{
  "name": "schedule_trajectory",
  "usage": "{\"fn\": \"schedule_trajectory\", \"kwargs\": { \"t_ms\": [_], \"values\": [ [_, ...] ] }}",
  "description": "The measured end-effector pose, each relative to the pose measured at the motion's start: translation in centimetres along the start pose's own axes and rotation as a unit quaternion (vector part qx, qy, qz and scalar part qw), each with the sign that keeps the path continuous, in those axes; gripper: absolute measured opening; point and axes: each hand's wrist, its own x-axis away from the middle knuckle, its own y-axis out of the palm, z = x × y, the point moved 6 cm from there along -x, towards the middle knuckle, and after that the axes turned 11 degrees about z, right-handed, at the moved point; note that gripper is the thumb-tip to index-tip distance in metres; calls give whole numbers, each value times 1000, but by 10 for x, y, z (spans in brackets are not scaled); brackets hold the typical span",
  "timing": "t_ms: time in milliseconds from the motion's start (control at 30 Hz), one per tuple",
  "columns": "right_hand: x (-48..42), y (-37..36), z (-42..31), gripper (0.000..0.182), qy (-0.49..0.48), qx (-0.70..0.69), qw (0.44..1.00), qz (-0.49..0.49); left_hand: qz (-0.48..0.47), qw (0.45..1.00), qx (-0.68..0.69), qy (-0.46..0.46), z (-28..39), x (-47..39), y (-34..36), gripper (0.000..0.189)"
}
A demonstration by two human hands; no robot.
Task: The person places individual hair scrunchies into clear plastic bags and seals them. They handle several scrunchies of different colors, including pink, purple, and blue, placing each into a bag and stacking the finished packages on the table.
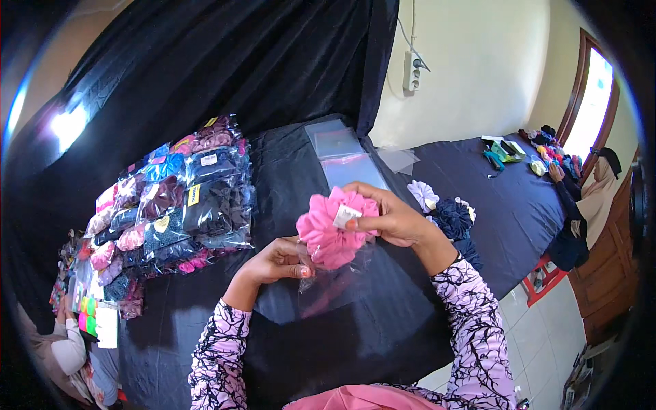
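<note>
Above the dark table covering, my right hand [392, 218] grips a pink fabric scrunchie [325, 228], thumb over its small white label [347, 216], which bears writing. My left hand [282, 261] pinches the edge of a clear plastic bag [328, 294]. The scrunchie's lower part sits at or within the bag's mouth; how deep it goes is hard to tell. Just beyond my hands lie stacked flat clear bags [353, 171]. To the right of my right hand is a small heap of loose scrunchies, with a lilac one [423, 196] and a dark navy one [451, 218].
A large pile of bagged scrunchies [174, 205] covers the table's left side. A teal tool [493, 160] lies at the far right. One person [599, 189] works at the right end, another [61, 353] at the lower left. A power strip [412, 70] hangs on the wall.
</note>
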Motion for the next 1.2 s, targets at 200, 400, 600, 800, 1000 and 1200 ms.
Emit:
{"fn": "schedule_trajectory", "kwargs": {
  "t_ms": [200, 400, 600, 800, 1000, 1200],
  "values": [
    [0, -5, 1, 39, -12, 213, 976, -46, -24, 996, 91, -6, -15, -5, 7, 7],
    [-1, -10, 7, 44, -29, 334, 937, -98, 16, 982, 188, 13, -33, -14, 10, 6],
    [-8, -18, 12, 46, -73, 282, 957, -2, 90, 932, 350, 2, -48, -25, 16, 6],
    [-9, -22, 7, 41, -52, 182, 981, 28, 154, 878, 453, 20, -48, -29, 2, 4],
    [-11, -21, 13, 15, -100, 301, 948, 14, 166, 874, 456, 11, -46, -28, 4, 6],
    [-11, -20, 25, 16, -18, 209, 977, -35, 117, 886, 443, 70, -32, -26, 12, 7]
  ]
}}
